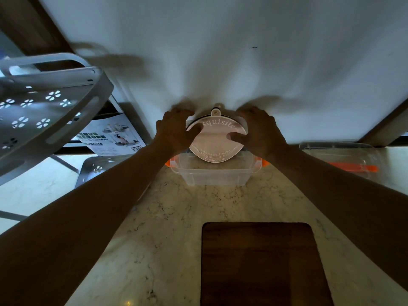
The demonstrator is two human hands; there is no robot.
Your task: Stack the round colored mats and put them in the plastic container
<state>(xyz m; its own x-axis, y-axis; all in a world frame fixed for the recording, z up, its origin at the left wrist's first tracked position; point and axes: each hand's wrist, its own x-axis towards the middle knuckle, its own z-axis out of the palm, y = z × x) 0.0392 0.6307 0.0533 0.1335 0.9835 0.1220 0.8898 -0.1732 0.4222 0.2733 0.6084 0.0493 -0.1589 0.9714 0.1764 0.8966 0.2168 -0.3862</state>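
A stack of round mats (215,140), its top one pale pink with white lettering and a small hanging tab, is tilted over the far side of a clear plastic container (212,173) with orange latches. My left hand (176,131) grips the stack's left edge and my right hand (257,131) grips its right edge, thumbs lying on the top face. The stack's lower edge dips inside the container; darker mat edges show beneath the pink one. The container stands on the marble counter against the white wall.
The container's clear lid (337,160) with an orange latch lies on the counter to the right. A dark wooden cutting board (260,261) lies near the front. At left hang white perforated racks (44,107) above a printed box (110,135).
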